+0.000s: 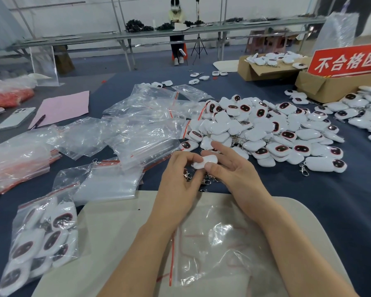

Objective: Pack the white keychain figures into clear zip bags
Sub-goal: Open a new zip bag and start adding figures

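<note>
White figure (206,161): one, held between my two hands over the blue cloth, just past the beige board; face not showing.
Left hand (178,176): fingers curled, pinching the figure's left end; a metal clasp (187,177) hangs under it.
Right hand (236,174): thumb clamps the figure against my fingers; fingertips stretch toward the pile.
Zip bag (212,243): clear with a red seal strip, lies on the beige board (116,232) under my wrists; I can't make out anything in it.
Filled bag (41,239): left of the board, stuffed with white figures, dark faces up; can't tell if it is sealed.
Bag stack (107,185): flat clear bags, just beyond the board's left corner.
Loose bags (137,121): crumpled heap with red strips, centre-left, reaching the pile's left edge.
Pile (266,129): loose figures with white shells, dark faces rimmed red and tangled key rings; just beyond my fingertips.
Cardboard box (266,69): far right, flaps open, more figures inside.
Second box (321,86): nearer, at the right edge; contents hidden.
Red sign (347,61): white characters 不合格区, standing at the second box.
Far left: phone (15,117), pink sheet (64,106), pen (39,121).
Blue cloth (330,200): a bare stretch right of the board, below the pile.
Board edge: rounded right corner; near edge out of frame.
</note>
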